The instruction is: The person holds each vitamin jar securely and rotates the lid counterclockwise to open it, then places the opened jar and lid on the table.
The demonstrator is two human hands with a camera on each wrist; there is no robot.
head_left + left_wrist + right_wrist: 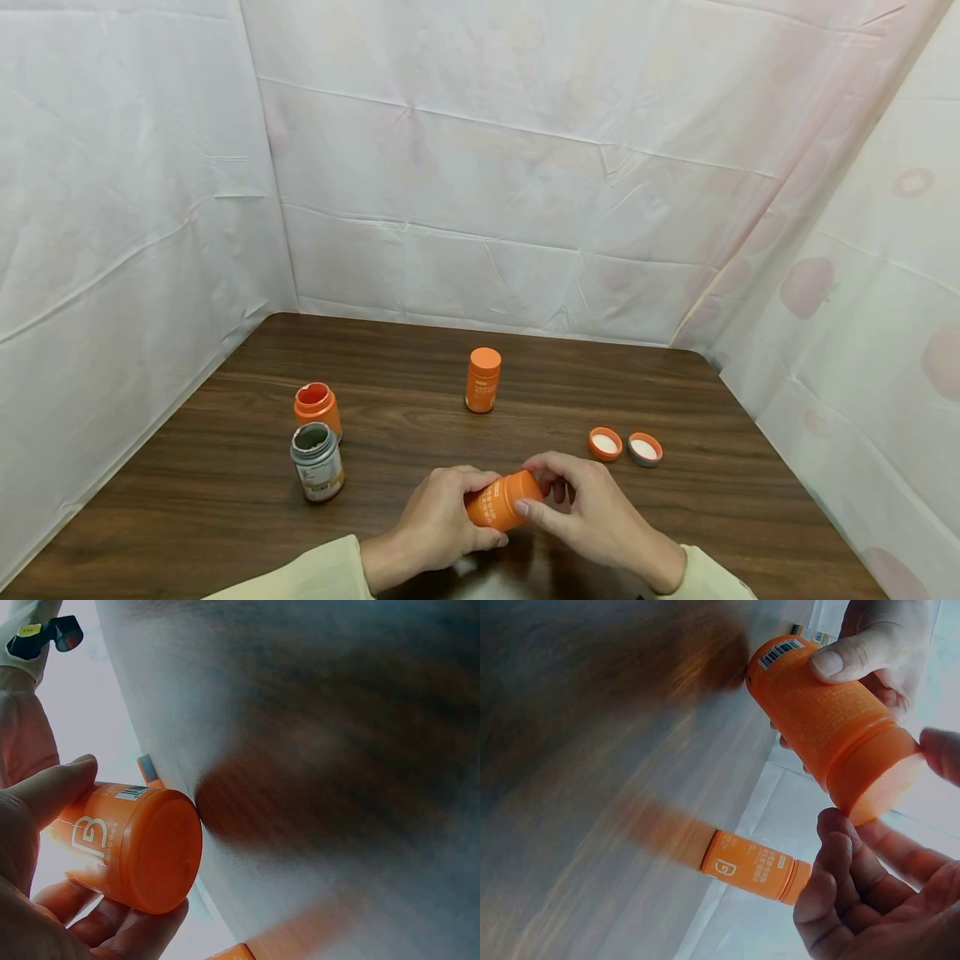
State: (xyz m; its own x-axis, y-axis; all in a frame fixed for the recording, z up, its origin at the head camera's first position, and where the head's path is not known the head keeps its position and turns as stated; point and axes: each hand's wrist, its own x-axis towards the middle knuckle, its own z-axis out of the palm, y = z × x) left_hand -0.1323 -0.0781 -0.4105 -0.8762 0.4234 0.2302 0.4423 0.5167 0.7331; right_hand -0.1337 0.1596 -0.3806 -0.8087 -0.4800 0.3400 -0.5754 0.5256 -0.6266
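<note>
An orange bottle (495,502) with its orange cap on lies tilted between the two hands, low over the front middle of the table. My left hand (438,512) grips its body, thumb on one side and fingers on the other. The right hand (596,512) pinches the cap (877,776) by its edge with thumb and fingertips. In the left wrist view the bottle's round base (169,851) faces the camera, close to the tabletop. Pale sleeves cover both forearms.
Another capped orange bottle (483,382) stands upright farther back. At left are an open orange bottle (317,408) and an open grey bottle (320,475). Two caps, one orange (604,444) and one grey-sided (646,450), lie inside-up at right. Pale sheets (487,167) surround the wooden table (397,350).
</note>
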